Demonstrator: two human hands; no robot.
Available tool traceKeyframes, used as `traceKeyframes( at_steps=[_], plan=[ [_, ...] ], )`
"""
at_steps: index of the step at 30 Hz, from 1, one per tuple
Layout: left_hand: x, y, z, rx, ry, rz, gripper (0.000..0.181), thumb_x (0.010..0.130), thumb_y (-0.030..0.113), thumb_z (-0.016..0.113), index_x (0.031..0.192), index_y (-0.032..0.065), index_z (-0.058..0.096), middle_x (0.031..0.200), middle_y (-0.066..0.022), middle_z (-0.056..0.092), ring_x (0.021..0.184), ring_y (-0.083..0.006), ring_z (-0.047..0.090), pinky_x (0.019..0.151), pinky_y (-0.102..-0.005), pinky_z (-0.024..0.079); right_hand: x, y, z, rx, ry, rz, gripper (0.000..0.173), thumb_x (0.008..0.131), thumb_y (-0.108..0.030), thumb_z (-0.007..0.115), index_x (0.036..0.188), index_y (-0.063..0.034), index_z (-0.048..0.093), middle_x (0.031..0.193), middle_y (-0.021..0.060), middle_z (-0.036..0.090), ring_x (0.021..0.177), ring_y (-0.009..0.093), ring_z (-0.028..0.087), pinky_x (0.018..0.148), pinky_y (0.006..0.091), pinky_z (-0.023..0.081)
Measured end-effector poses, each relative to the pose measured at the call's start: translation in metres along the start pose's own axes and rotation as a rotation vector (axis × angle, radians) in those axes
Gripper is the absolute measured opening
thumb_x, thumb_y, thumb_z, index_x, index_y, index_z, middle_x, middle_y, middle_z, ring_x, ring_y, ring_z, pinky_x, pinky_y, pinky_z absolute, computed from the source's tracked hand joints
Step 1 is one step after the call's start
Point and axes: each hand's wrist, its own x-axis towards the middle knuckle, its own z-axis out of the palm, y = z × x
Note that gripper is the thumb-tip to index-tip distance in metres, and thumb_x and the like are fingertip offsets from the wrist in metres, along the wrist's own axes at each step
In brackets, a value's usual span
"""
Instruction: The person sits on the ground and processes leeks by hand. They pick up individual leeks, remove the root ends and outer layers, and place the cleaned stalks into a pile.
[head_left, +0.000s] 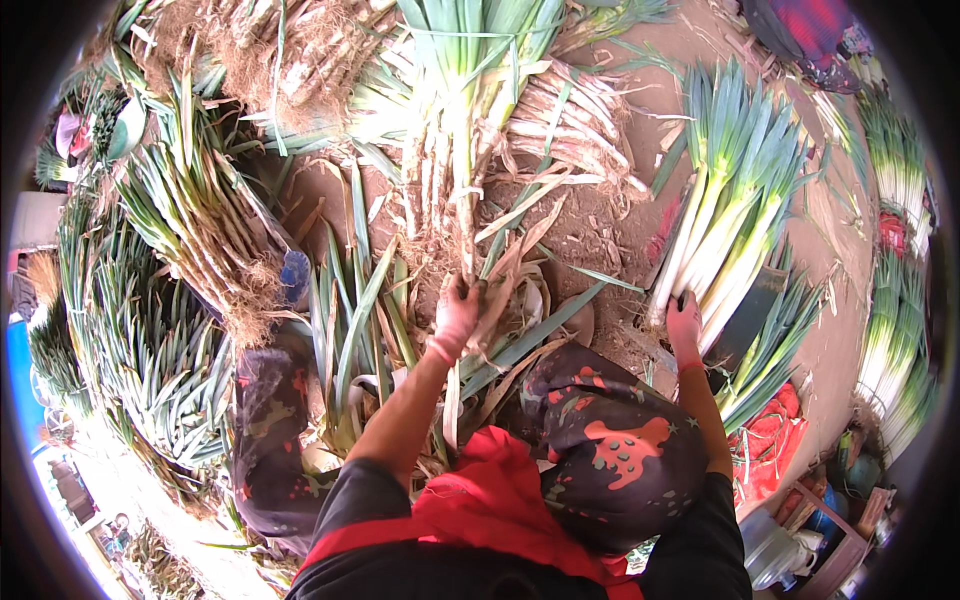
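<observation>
My left hand (457, 311), in a pinkish glove, grips the root end of one long leek (469, 187). This leek stands out in front of a bundle of soil-stained leeks (435, 165) with green tops, tied across the leaves. My right hand (684, 322), gloved too, rests at the white lower ends of a pile of clean leeks (724, 217) on the right. Its fingers are bent against the stalks, and whether they grip one is unclear. Loose peeled leaves (517, 300) lie beside my left hand and between my knees.
Unpeeled leeks (217, 232) with shaggy roots lean at the left, above a large mass of green tops (150, 337). More rooty bundles (300, 60) lie ahead. Tied clean bundles (892, 330) line the far right. Red cloth (769, 442) lies beside my right forearm. Another person (810, 37) is partly visible.
</observation>
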Motion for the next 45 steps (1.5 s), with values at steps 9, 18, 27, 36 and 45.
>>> traceKeyframes(
  at_steps=[9,18,27,36,45],
  plan=[
    [-0.124,0.01,-0.112,0.109,-0.107,0.113,0.048,0.087,0.034,0.059,0.118,-0.0013,0.051,0.089,-0.022,0.064,0.087,-0.0361,0.063,0.075,-0.0423,0.048,-0.017,-0.047,-0.037,0.099,0.175,-0.111,0.031,0.085,-0.026,0.056,0.107,-0.0046,0.057,0.098,0.019,0.063,0.096,0.037,0.058,0.085,0.0432,0.045],
    [-0.307,0.099,-0.238,-0.376,-0.241,0.067,0.033,0.091,0.009,0.052,0.122,0.003,0.048,0.073,0.0029,0.053,0.056,-0.0043,0.047,0.047,-0.0203,0.038,-0.092,-0.257,-0.121,1.1,-0.889,-0.13,0.035,0.095,-0.03,0.053,0.118,-0.0042,0.056,0.1,0.0062,0.064,0.085,0.017,0.064,0.072,0.028,0.052],
    [-0.378,0.04,-0.27,0.113,0.12,0.54,0.049,0.074,0.008,0.067,0.119,-0.0022,0.051,0.078,-0.0188,0.062,0.065,-0.0311,0.062,0.059,-0.0367,0.048,-0.202,-0.437,-0.23,1.683,-1.18,-0.594,0.047,0.091,-0.037,0.057,0.116,0.0019,0.049,0.096,0.0123,0.061,0.085,0.023,0.061,0.08,0.0371,0.052],
    [-0.284,0.024,-0.198,-0.187,0.128,0.374,0.035,0.085,0.011,0.061,0.116,-0.004,0.054,0.079,-0.0128,0.064,0.066,-0.0155,0.058,0.062,-0.0304,0.048,-0.162,-0.431,-0.204,0.366,0.25,-0.655,0.035,0.094,-0.033,0.045,0.09,-0.0027,0.061,0.074,0.0202,0.064,0.07,0.035,0.064,0.065,0.0468,0.048],
    [-0.226,0.078,-0.165,-0.592,-0.229,0.174,0.035,0.089,0.015,0.059,0.119,-0.0023,0.052,0.097,-0.0055,0.066,0.085,-0.0103,0.06,0.074,-0.0252,0.049,-0.23,-0.374,-0.186,-0.141,-0.636,-1.517,0.03,0.088,-0.031,0.05,0.099,-0.0056,0.061,0.078,0.0147,0.066,0.073,0.031,0.065,0.066,0.0424,0.05]
  ],
)
